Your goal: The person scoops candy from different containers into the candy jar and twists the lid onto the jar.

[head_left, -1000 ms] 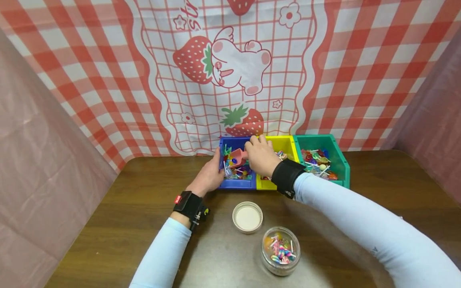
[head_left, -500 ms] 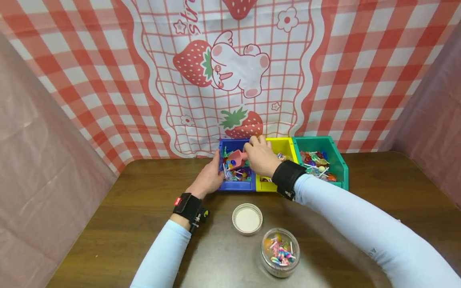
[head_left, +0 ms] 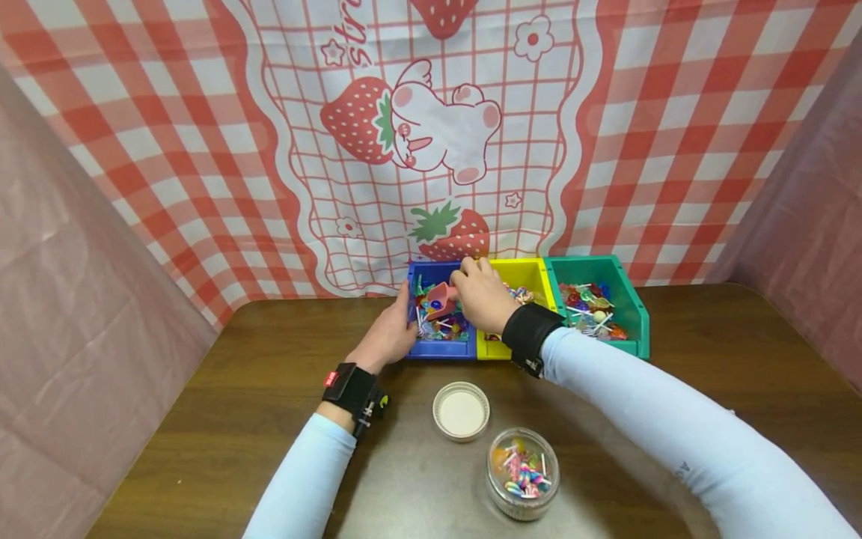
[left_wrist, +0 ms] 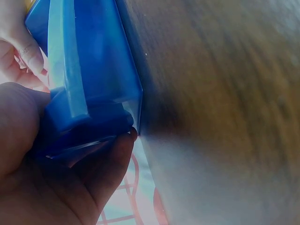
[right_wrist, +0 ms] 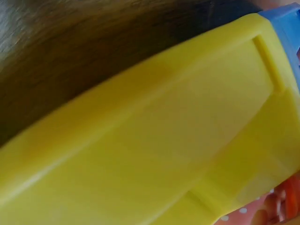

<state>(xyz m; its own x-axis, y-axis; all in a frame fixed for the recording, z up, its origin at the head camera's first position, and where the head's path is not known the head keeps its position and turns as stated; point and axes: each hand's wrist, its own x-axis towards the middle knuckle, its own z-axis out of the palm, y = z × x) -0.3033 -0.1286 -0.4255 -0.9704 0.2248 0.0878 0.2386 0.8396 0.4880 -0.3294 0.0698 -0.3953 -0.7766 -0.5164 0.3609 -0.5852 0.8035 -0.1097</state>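
- Currently gripping pink scoop (head_left: 444,296) with right hand (head_left: 483,299), clasping left wall of blue bin (head_left: 441,349) with left hand (head_left: 387,335).
- Barely shifting scoop over last second, inside blue bin; apparently still loading candies (head_left: 454,327).
- Working along far edge of desk (head_left: 283,352), beside yellow bin (head_left: 521,273).

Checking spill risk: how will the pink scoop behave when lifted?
The pink scoop is probably stiff, given its clean edges. It looks small beside the right hand, so likely light. A round blue candy appears to sit in its open bowl and may roll out if tilted.
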